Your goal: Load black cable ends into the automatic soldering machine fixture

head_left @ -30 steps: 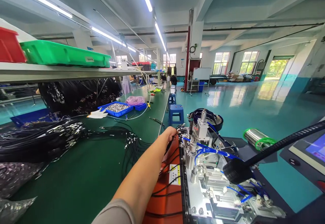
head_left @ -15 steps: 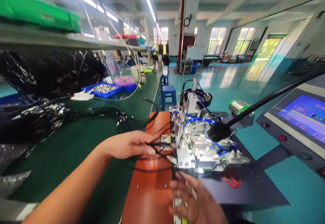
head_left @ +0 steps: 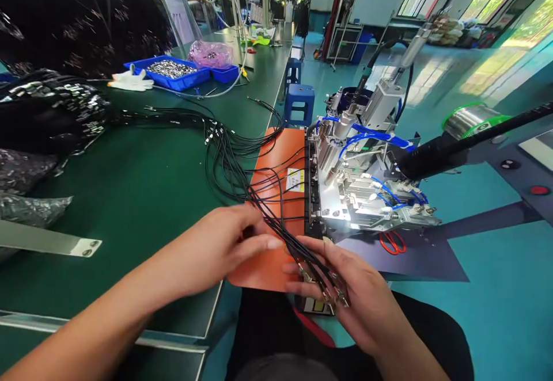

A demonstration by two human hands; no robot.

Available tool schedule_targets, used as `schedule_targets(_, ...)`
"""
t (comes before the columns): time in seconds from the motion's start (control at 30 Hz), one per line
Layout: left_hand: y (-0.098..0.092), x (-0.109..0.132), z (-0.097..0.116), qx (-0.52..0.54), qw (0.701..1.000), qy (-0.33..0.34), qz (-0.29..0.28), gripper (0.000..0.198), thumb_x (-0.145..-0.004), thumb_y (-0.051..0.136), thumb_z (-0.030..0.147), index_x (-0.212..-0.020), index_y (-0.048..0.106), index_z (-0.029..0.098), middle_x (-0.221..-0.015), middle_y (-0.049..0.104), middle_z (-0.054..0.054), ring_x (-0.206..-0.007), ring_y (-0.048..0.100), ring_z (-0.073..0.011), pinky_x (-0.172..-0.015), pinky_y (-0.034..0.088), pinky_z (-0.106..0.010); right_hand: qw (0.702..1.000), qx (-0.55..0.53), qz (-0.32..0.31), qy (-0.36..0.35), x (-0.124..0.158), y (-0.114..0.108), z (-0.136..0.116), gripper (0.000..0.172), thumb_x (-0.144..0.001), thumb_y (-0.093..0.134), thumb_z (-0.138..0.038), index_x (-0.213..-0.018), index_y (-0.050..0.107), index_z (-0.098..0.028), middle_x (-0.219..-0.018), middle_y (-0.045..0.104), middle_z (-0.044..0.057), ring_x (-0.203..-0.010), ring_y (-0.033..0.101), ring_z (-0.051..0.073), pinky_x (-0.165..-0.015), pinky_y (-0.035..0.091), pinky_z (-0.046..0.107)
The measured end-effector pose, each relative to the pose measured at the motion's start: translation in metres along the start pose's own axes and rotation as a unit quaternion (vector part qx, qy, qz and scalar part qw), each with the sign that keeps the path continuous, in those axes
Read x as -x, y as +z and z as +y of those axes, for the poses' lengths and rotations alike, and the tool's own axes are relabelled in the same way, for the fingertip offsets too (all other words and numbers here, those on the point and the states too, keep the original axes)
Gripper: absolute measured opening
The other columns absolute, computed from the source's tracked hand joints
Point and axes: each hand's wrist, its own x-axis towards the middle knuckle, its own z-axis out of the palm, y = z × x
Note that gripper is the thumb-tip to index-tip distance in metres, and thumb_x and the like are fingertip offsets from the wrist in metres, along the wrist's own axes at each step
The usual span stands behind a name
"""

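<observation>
A bundle of thin black cables [head_left: 285, 231] with metal end fittings slants down across an orange board [head_left: 272, 280] into my right hand [head_left: 358, 289]. My right hand is turned up around the bundle, with its fingers under the cables and the metal ends at its palm. My left hand [head_left: 233, 246] is at the left side of the bundle, thumb stretched out and a gap between thumb and forefinger. Its fingertips are at the cables, and whether they touch is unclear. More loose cables [head_left: 228, 162] spread back over the green table [head_left: 159, 220].
A metal machine [head_left: 367, 168] with blue tubes stands right of the board. Red-handled scissors [head_left: 393, 243] lie before it, and a wire spool [head_left: 473, 119] is behind. Blue trays [head_left: 181, 82], a white glove [head_left: 132, 80] and piled cables [head_left: 47, 110] are on the table. A person [head_left: 175, 7] stands beyond.
The view has tilted down. My right hand has come up under the cable ends and taken them. My left hand has loosened from the cables, which are now gathered into a slanting bundle.
</observation>
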Motion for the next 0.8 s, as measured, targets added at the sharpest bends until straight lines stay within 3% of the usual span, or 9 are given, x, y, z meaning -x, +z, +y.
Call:
schedule_targets(0.03, 0.004, 0.001, -0.005, 0.088, 0.991, -0.061, -0.078, 0.040, -0.087, 0.057, 0.055, -0.086, 0.070, 0.017, -0.076, 0.066, -0.006, -0.070, 0.063, -0.0215, -0.068, 0.051, -0.032, 1.000, -0.008, -0.003, -0.001, 0.001, 0.001, 0.000, 0.038, -0.096, 0.056, -0.040, -0.117, 0.068, -0.011, -0.109, 0.071, 0.017, -0.101, 0.069, 0.029, -0.089, 0.055, 0.049)
schedule_targets(0.07, 0.010, 0.000, -0.010, 0.188, 0.963, -0.109, -0.159, 0.046, -0.088, 0.054, 0.059, -0.086, 0.071, 0.016, -0.073, 0.067, -0.007, -0.068, 0.064, -0.0212, -0.066, 0.052, -0.032, 1.000, -0.015, -0.007, -0.004, 0.003, 0.002, 0.001, 0.038, -0.097, 0.055, -0.040, -0.117, 0.069, -0.011, -0.110, 0.071, 0.017, -0.102, 0.069, 0.029, -0.090, 0.054, 0.049)
schedule_targets(0.13, 0.030, -0.003, -0.016, 0.398, 0.875, -0.160, -0.225, 0.051, -0.087, 0.055, 0.060, -0.098, 0.070, 0.013, -0.086, 0.070, -0.012, -0.080, 0.068, -0.0228, -0.075, 0.054, -0.033, 0.999, -0.027, -0.014, -0.011, 0.008, 0.004, 0.003, 0.039, -0.098, 0.052, -0.040, -0.118, 0.069, -0.012, -0.111, 0.071, 0.017, -0.104, 0.068, 0.029, -0.092, 0.053, 0.050)
schedule_targets(0.23, 0.065, -0.011, -0.013, 0.632, 0.749, -0.118, -0.159, 0.042, -0.087, 0.064, 0.047, -0.114, 0.065, 0.015, -0.114, 0.067, -0.013, -0.095, 0.066, -0.0181, -0.084, 0.052, -0.029, 0.999, -0.040, -0.004, -0.023, 0.017, 0.005, 0.011, 0.037, -0.099, 0.049, -0.039, -0.119, 0.068, -0.014, -0.114, 0.070, 0.016, -0.105, 0.067, 0.029, -0.094, 0.052, 0.051)
schedule_targets(0.3, 0.083, -0.018, -0.007, 0.692, 0.709, -0.092, -0.103, 0.034, -0.085, 0.069, 0.033, -0.116, 0.063, 0.020, -0.122, 0.064, -0.010, -0.095, 0.066, -0.0169, -0.080, 0.053, -0.028, 0.999, -0.034, 0.004, -0.033, 0.023, 0.000, 0.016, 0.036, -0.099, 0.049, -0.038, -0.119, 0.069, -0.015, -0.119, 0.068, 0.016, -0.108, 0.066, 0.030, -0.094, 0.052, 0.053)
schedule_targets(0.37, 0.093, -0.024, -0.003, 0.702, 0.702, -0.087, -0.082, 0.025, -0.084, 0.070, 0.026, -0.109, 0.064, 0.021, -0.117, 0.067, -0.008, -0.094, 0.066, -0.0192, -0.075, 0.054, -0.030, 0.999, 0.000, 0.020, -0.044, 0.028, -0.008, 0.019, 0.036, -0.099, 0.049, -0.040, -0.118, 0.069, -0.016, -0.123, 0.067, 0.015, -0.111, 0.064, 0.031, -0.095, 0.051, 0.054)
schedule_targets(0.47, 0.099, -0.031, -0.004, 0.688, 0.717, -0.088, -0.075, 0.014, -0.084, 0.071, 0.025, -0.094, 0.065, 0.017, -0.103, 0.071, -0.008, -0.092, 0.068, -0.0219, -0.075, 0.055, -0.034, 0.987, 0.133, 0.065, -0.055, 0.036, -0.024, 0.019, 0.036, -0.096, 0.056, -0.042, -0.120, 0.068, -0.018, -0.120, 0.069, 0.013, -0.107, 0.066, 0.029, -0.097, 0.051, 0.050)
schedule_targets(0.63, 0.104, -0.035, -0.011, 0.626, 0.773, -0.095, -0.043, 0.020, -0.084, 0.072, 0.030, -0.089, 0.065, 0.012, -0.094, 0.071, -0.010, -0.076, 0.067, -0.0157, -0.065, 0.053, -0.024, 0.935, 0.313, 0.152, -0.071, 0.044, -0.037, 0.018, 0.036, -0.086, 0.069, -0.045, -0.112, 0.071, -0.020, -0.098, 0.074, 0.008, -0.082, 0.070, 0.022, -0.077, 0.060, 0.036)
schedule_targets(0.8, 0.106, -0.036, -0.007, 0.582, 0.806, -0.111, -0.012, 0.027, -0.079, 0.077, 0.036, -0.085, 0.067, 0.011, -0.085, 0.071, -0.008, -0.064, 0.065, -0.0127, -0.053, 0.049, -0.020, 0.919, 0.355, 0.153, -0.069, 0.044, -0.037, 0.021, 0.036, -0.088, 0.065, -0.046, -0.112, 0.071, -0.020, -0.083, 0.072, 0.005, -0.071, 0.067, 0.017, -0.065, 0.058, 0.028)
